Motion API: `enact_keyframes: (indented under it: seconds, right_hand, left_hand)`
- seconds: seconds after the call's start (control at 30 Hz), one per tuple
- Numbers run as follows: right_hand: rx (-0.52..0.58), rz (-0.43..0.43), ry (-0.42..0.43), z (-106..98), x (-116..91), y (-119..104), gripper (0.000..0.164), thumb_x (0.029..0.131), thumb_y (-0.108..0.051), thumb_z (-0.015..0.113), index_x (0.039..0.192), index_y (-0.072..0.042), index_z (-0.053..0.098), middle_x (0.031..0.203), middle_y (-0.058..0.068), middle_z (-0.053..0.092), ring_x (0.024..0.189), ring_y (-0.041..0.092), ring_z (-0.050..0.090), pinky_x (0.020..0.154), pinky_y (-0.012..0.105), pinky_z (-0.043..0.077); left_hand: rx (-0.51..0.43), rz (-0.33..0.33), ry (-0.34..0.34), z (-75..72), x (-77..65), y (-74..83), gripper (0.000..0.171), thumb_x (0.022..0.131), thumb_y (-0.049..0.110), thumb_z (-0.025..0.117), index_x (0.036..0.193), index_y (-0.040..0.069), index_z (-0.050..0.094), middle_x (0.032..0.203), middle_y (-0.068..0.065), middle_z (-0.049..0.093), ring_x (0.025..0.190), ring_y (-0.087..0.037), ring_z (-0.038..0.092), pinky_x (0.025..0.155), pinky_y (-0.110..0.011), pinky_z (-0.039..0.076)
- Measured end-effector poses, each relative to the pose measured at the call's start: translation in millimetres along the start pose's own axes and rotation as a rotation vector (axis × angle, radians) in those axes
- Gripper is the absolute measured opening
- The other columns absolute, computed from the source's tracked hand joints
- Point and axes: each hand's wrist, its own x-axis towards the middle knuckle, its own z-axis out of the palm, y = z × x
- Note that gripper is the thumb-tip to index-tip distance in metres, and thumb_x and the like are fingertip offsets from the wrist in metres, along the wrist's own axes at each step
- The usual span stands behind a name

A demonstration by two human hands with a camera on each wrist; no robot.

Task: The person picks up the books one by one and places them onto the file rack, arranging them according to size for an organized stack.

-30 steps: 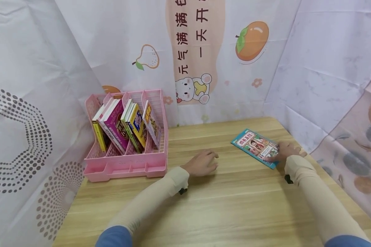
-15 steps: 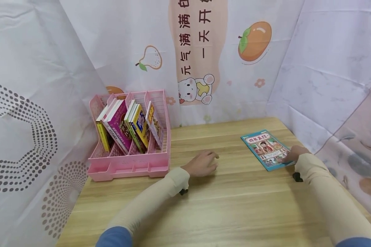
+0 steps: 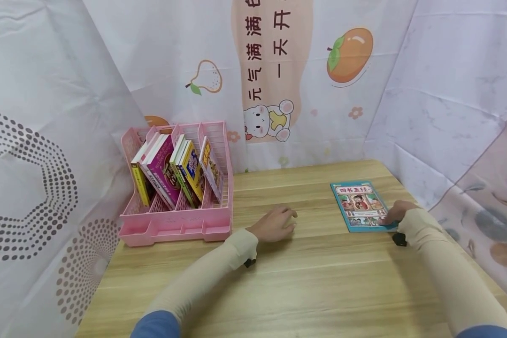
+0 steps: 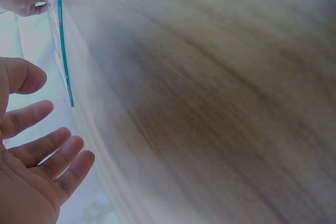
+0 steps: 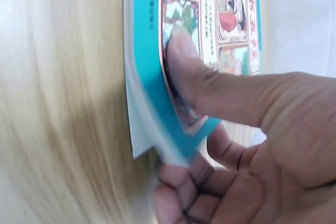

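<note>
A thin blue-bordered picture book [image 3: 361, 204] with Chinese lettering lies at the right of the table, its cover up. My right hand [image 3: 399, 212] pinches its near right corner. In the right wrist view the thumb [image 5: 184, 66] presses on the cover while the other fingers [image 5: 184, 187] curl at the corner's underside. That corner bends up a little, and a few pages part from the cover. My left hand [image 3: 274, 224] hovers low over the middle of the table, fingers loosely spread and holding nothing. Left of it stands a pink book rack [image 3: 175, 220].
Several books lean in the rack's slots, among them a purple book [image 3: 162, 166] and a yellow book [image 3: 193, 171]. Small trays line the rack's front. Printed cloth [image 3: 304, 141] hangs along the table's back and both sides. The wooden table [image 3: 287, 286] has its right edge beside my right arm.
The book has shifted right and turned so that its lower edge now faces me, with my right hand at its corner throughout. My left hand stays nearly still.
</note>
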Motion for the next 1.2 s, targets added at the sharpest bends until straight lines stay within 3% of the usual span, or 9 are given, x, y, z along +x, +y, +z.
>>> enact_keyframes:
  seconds: [0.07, 0.17, 0.3, 0.4, 0.5, 0.63, 0.83, 0.97, 1.2]
  right_hand:
    - [-0.012, -0.006, -0.002, 1, 1, -1, 0.086, 0.07, -0.051, 0.078, 0.106, 0.022, 0.05, 0.092, 0.026, 0.056, 0.084, 0.035, 0.053, 0.077, 0.043, 0.047]
    - [0.075, -0.035, -0.023, 6, 2, -3, 0.058, 0.082, -0.038, 0.072, 0.096, 0.016, 0.056, 0.084, 0.019, 0.059, 0.077, 0.027, 0.056, 0.071, 0.037, 0.048]
    - [0.433, -0.104, -0.133, 14, 0, -1, 0.024, 0.096, -0.02, 0.055, 0.083, 0.001, 0.055, 0.069, 0.006, 0.057, 0.058, 0.014, 0.052, 0.054, 0.027, 0.044]
    - [0.737, -0.151, -0.217, 20, -1, 4, 0.014, 0.101, -0.015, 0.047, 0.09, -0.005, 0.05, 0.072, 0.005, 0.06, 0.055, 0.011, 0.05, 0.05, 0.023, 0.041]
    - [0.913, -0.231, -0.244, 26, 1, 8, 0.007, 0.101, -0.015, 0.047, 0.099, -0.008, 0.048, 0.081, 0.006, 0.063, 0.06, 0.011, 0.053, 0.052, 0.022, 0.043]
    - [0.916, -0.392, -0.238, 34, 5, 10, 0.008, 0.101, -0.016, 0.049, 0.103, -0.009, 0.046, 0.088, 0.006, 0.065, 0.067, 0.013, 0.058, 0.06, 0.026, 0.05]
    - [0.951, -0.571, -0.25, 38, -1, -7, 0.025, 0.099, -0.004, 0.048, 0.121, -0.01, 0.038, 0.11, 0.015, 0.066, 0.088, 0.025, 0.065, 0.073, 0.038, 0.055]
    - [0.924, -0.588, -0.213, 42, 0, -26, 0.049, 0.096, -0.002, 0.053, 0.137, -0.016, 0.032, 0.117, 0.019, 0.063, 0.098, 0.03, 0.065, 0.079, 0.047, 0.053]
    - [0.877, -0.617, -0.181, 51, 1, -57, 0.061, 0.094, -0.008, 0.059, 0.145, -0.012, 0.026, 0.117, 0.018, 0.064, 0.094, 0.029, 0.066, 0.08, 0.049, 0.052]
  left_hand:
    - [-0.006, 0.0, -0.005, -0.3, 0.1, 0.4, 0.037, 0.097, 0.033, 0.052, 0.129, 0.014, 0.053, 0.13, 0.001, 0.05, 0.122, -0.015, 0.046, 0.1, -0.032, 0.04]
    - [-0.009, -0.007, -0.005, -1.6, -0.2, 1.8, 0.036, 0.097, 0.032, 0.052, 0.128, 0.014, 0.054, 0.13, 0.001, 0.051, 0.122, -0.015, 0.046, 0.1, -0.032, 0.04]
    - [-0.018, -0.036, -0.002, -3.6, -0.1, 4.0, 0.032, 0.097, 0.029, 0.053, 0.125, 0.015, 0.056, 0.131, 0.001, 0.051, 0.124, -0.015, 0.046, 0.101, -0.032, 0.04]
    - [-0.057, -0.069, -0.01, -3.3, 1.3, 3.6, 0.032, 0.097, 0.029, 0.052, 0.124, 0.014, 0.058, 0.132, 0.001, 0.051, 0.126, -0.016, 0.044, 0.103, -0.033, 0.038]
    - [-0.159, -0.111, -0.017, -1.7, 3.0, 0.9, 0.033, 0.097, 0.028, 0.049, 0.124, 0.012, 0.058, 0.131, 0.003, 0.052, 0.124, -0.015, 0.046, 0.1, -0.033, 0.041]
    - [-0.308, -0.147, -0.015, -2.8, 4.5, -1.2, 0.033, 0.099, 0.032, 0.048, 0.122, 0.011, 0.059, 0.119, 0.007, 0.058, 0.106, -0.008, 0.055, 0.086, -0.028, 0.048]
    - [-0.368, -0.152, 0.009, -4.9, 11.0, 2.8, 0.035, 0.097, 0.051, 0.046, 0.106, 0.022, 0.063, 0.097, 0.014, 0.06, 0.086, -0.003, 0.057, 0.072, -0.024, 0.049]
    - [-0.438, -0.158, -0.014, -2.8, 15.6, 9.3, 0.039, 0.092, 0.056, 0.049, 0.108, 0.022, 0.061, 0.096, 0.012, 0.06, 0.081, -0.008, 0.062, 0.069, -0.024, 0.05]
    - [-0.629, -0.069, -0.055, -1.8, 19.8, 22.7, 0.031, 0.092, 0.046, 0.055, 0.108, 0.02, 0.063, 0.091, -0.004, 0.068, 0.072, -0.019, 0.067, 0.062, -0.027, 0.054]
